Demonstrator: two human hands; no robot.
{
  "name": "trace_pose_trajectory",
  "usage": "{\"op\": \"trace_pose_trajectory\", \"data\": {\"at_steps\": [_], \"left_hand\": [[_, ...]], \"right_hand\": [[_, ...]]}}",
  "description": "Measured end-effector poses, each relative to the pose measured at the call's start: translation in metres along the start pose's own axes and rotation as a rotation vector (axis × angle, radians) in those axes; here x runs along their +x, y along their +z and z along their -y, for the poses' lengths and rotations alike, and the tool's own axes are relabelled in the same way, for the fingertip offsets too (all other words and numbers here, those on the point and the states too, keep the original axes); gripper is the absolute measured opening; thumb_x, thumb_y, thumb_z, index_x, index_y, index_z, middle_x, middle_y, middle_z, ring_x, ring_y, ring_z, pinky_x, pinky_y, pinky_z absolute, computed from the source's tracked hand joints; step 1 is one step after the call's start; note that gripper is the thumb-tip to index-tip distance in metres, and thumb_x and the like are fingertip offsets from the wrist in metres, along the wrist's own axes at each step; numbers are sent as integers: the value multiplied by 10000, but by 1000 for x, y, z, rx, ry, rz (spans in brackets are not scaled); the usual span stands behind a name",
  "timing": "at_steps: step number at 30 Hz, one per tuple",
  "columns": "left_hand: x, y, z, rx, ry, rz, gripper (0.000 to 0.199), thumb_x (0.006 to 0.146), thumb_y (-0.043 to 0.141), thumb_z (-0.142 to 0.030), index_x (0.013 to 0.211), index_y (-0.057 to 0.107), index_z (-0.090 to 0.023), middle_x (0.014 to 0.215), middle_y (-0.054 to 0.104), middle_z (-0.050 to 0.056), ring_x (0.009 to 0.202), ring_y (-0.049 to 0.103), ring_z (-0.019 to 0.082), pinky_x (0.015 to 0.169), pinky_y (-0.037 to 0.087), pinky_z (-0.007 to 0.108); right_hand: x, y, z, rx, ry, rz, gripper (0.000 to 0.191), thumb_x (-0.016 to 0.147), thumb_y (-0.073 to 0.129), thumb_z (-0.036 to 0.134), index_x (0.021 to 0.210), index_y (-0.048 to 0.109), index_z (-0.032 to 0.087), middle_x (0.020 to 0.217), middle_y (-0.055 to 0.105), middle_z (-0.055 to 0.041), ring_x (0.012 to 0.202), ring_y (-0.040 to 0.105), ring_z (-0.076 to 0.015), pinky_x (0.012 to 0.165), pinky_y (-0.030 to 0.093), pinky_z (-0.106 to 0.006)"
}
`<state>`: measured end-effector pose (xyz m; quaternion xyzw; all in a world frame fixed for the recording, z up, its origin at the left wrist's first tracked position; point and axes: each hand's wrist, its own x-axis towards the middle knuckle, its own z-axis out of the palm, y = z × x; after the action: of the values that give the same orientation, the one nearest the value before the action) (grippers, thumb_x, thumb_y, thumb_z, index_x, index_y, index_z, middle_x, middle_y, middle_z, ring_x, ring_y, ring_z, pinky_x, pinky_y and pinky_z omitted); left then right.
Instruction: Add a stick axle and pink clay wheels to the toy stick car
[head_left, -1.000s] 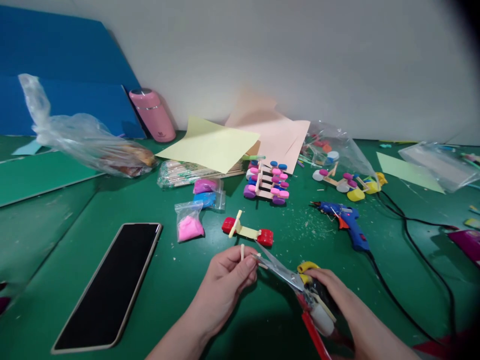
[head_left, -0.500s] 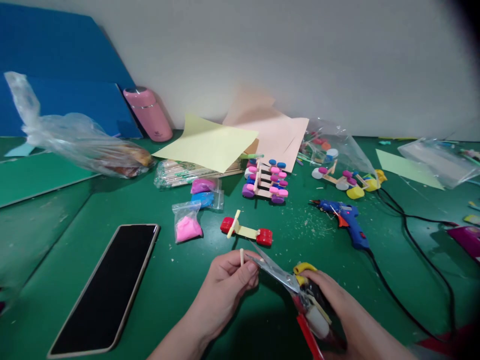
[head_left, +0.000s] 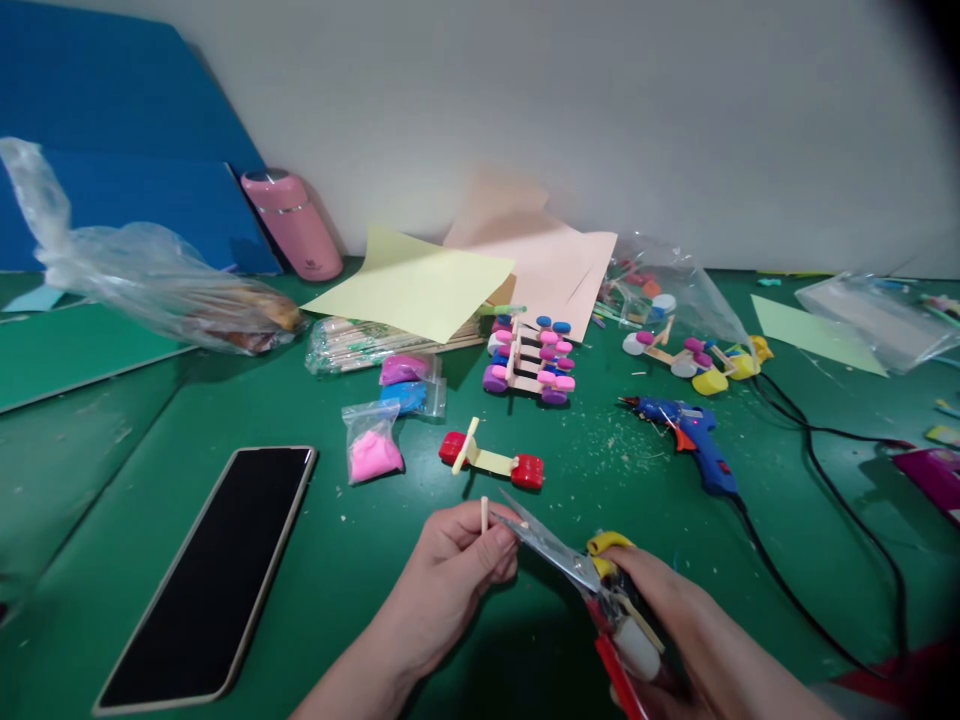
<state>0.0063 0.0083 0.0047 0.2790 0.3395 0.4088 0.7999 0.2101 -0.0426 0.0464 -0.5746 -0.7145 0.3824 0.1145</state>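
The left hand [head_left: 459, 575] enters from the lower edge, forearm slanting up and to the right, wrist nearly straight, back of the hand partly turned to the camera. Thumb and index finger pinch a short, pale, round wooden stick [head_left: 484, 512], whose upper end stands nearly upright above the grip; the remaining fingers are curled inward. The right hand [head_left: 664, 590] enters from the lower right, forearm slanting up and to the left, fingers bent around a pair of metal scissors with yellow-and-black handles [head_left: 609, 543]. The thumb's exact placement cannot be told.

The blades are parted in a narrow V and point up and to the left at the left hand. One tip lies just beside the stick; contact cannot be confirmed. A red handle-like part [head_left: 619, 676] and a white rounded piece [head_left: 637, 648] also show at the right palm; whether they belong to one item cannot be determined.

The stick is plain and smooth, in front of a pale yellow strip with a glossy red block at each end [head_left: 493, 463], which rests on the green tabletop [head_left: 360, 590]. A narrow yellow crosspiece [head_left: 466, 447] stands tilted near its left block.
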Motion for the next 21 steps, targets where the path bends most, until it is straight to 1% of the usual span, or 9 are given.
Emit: {"op": "trace_pose_trajectory", "data": {"at_steps": [4,7,14,18,21], "left_hand": [[0,2,-1,-26,-5,-11,134,707,655,-271,697,645,-137,479,416,-49,483,346,73,490,216,230],[-1,3,-2,-45,-13,-16,135,696,664,-272,700,650,-138,475,410,-52,479,341,71,494,218,231],[0,2,0,-53,-16,-17,157,691,669,-292,708,652,-136,473,401,-54,472,324,69,493,217,236],[0,3,0,-56,-26,-15,152,702,661,-287,705,640,-135,481,405,-52,478,331,71,494,211,238],[0,2,1,-64,-26,5,152,713,650,-285,698,631,-135,472,393,-56,469,322,68,485,189,239]], "right_hand": [[0,1,1,-25,15,-18,411,713,558,236,1121,515,262,1041,619,-41,972,572,-237,849,458,-324],[-1,4,-2,-49,23,-45,445,705,563,246,1145,498,255,1065,604,-64,1003,553,-258,857,455,-337],[-2,7,-7,-74,33,-25,477,704,564,237,1172,473,246,1088,589,-62,999,558,-252,861,458,-303],[-1,5,-3,-71,29,-3,396,724,539,226,1117,511,261,1035,611,-41,898,596,-217,788,489,-268],[0,5,0,-68,27,4,379,723,536,213,1099,522,256,1000,620,-39,855,602,-203,760,492,-259]]}}
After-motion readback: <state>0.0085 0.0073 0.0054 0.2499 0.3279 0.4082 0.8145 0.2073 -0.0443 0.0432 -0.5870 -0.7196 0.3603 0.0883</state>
